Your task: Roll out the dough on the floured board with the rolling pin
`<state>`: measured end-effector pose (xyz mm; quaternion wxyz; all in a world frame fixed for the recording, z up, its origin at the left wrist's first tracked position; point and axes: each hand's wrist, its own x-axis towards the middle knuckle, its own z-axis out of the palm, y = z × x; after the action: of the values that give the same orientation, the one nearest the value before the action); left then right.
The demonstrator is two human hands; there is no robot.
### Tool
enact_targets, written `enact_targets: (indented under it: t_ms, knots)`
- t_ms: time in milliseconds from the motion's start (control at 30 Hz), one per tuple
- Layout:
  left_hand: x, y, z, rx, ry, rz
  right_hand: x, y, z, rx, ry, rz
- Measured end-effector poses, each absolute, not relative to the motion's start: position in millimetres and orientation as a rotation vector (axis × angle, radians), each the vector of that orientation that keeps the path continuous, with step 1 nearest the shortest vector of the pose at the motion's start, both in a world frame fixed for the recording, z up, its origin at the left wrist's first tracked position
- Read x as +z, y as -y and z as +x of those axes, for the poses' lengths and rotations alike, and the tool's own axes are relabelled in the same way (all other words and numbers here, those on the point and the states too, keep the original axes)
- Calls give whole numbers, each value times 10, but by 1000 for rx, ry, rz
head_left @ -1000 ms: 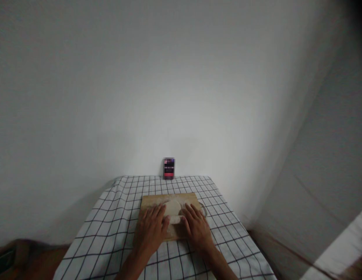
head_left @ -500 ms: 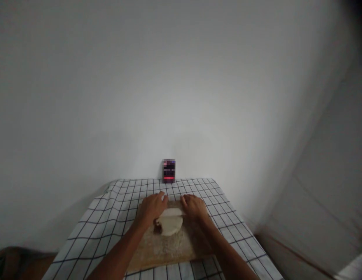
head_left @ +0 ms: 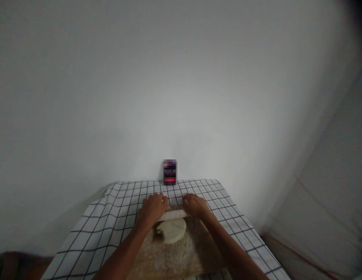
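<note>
My left hand (head_left: pixel 154 205) and right hand (head_left: pixel 196 205) are apart, one over each end of the pale rolling pin (head_left: pixel 175 214); whether they close around it I cannot tell. The flattened dough (head_left: pixel 173 231) lies just on my side of the pin, on the floured wooden board (head_left: pixel 175 260) atop the checked tablecloth (head_left: pixel 95 229).

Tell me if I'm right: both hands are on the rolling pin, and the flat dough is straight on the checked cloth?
Not quite: the flat dough lies on the wooden board, not the checked cloth, as the head view shows. The left hand and right hand are on the rolling pin, as you said.
</note>
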<state>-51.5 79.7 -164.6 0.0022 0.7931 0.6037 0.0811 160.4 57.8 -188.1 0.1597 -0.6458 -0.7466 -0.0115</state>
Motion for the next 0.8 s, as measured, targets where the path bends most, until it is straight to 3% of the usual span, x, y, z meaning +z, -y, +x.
enact_targets:
  t_ms: [167, 433, 800]
  knots:
    - [-1655, -472, -560, 437, -1849, 2664, -1804, -216, 1575, 12, 2108, -1863]
    - [-1842, 192, -669, 778, -1693, 2681, -1949, 557, 1452, -167, 1977, -1757]
    - [-1958, 712, -792, 725, -1619, 2663, -2273, 999, 1406, -185, 1970, -1788]
